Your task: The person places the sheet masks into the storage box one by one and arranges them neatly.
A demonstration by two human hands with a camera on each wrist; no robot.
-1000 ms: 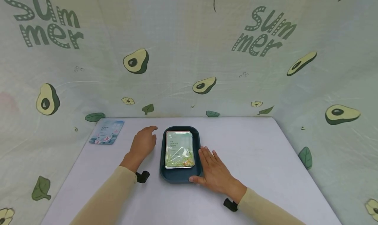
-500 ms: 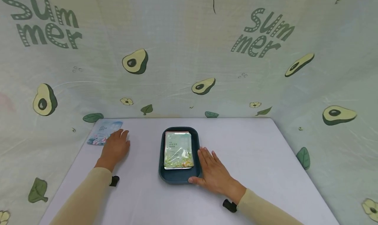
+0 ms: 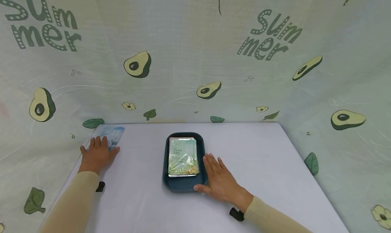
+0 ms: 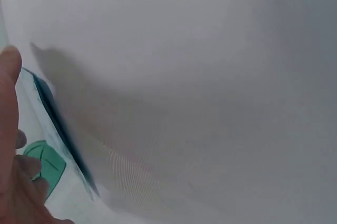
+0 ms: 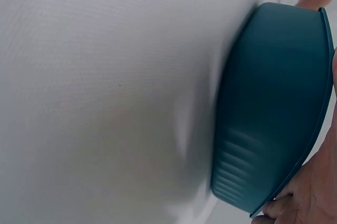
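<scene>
At the far left corner of the table lies a flat blue printed sachet (image 3: 115,133). My left hand (image 3: 96,157) reaches over its near part, fingers spread, covering much of it in the head view. Edge-on in the left wrist view, the sachet (image 4: 59,129) shows beside the thumb and fingers. A dark teal tray (image 3: 182,186) stands at mid-table and bears a small stack of flat sachets, a green floral one (image 3: 182,157) on top. My right hand (image 3: 221,180) rests along the tray's right rim with straight fingers, its thumb at the near right corner.
A white cloth-like surface covers the table (image 3: 259,158). Behind and at both sides hangs a printed curtain (image 3: 171,56) with avocados and lettering, meeting the table's back edge. Each wrist wears a small black camera mount (image 3: 236,214).
My left hand has moved left from beside the tray to the blue sachet, its fingers now spread over it. My right hand stays on the tray's rim. The head view has shifted slightly.
</scene>
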